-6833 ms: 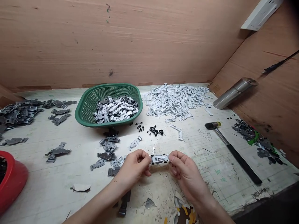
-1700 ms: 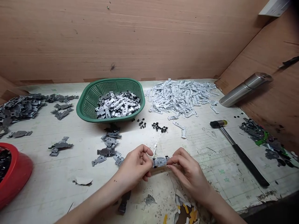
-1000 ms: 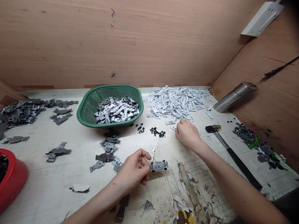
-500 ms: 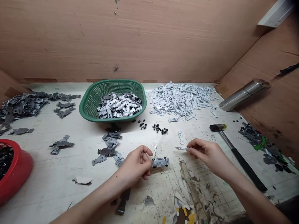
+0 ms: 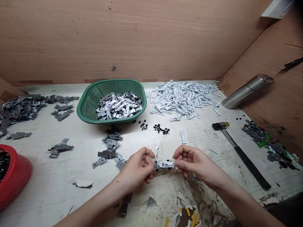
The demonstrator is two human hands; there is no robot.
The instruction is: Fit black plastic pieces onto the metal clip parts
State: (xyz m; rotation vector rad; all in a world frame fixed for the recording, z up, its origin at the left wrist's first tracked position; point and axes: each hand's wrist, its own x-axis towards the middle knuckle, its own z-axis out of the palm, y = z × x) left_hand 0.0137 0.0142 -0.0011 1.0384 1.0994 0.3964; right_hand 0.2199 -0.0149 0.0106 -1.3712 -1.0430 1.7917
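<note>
The left hand point(image 5: 142, 166) is closed on the left end of a small grey toy car base point(image 5: 157, 166) with black wheels, held near the middle front of the table point(image 5: 54, 195). The right hand point(image 5: 192, 161) pinches the right end of a white strip point(image 5: 166, 164) between thumb and fingers; the strip lies lengthwise over the base. Whether the strip is seated cannot be determined. Just beyond the right hand lies one loose white piece point(image 5: 183, 137); farther back is a large white heap point(image 5: 184, 97). Black wheels point(image 5: 161, 129) lie in small clusters near a green basket point(image 5: 81, 113), which contains grey and white pieces with black parts. A hammer point(image 5: 252, 165) lies to the right, head toward the back. A metal flask point(image 5: 247, 92) is tilted by the side wall. A red tub point(image 5: 22, 179) stands at far left.
</note>
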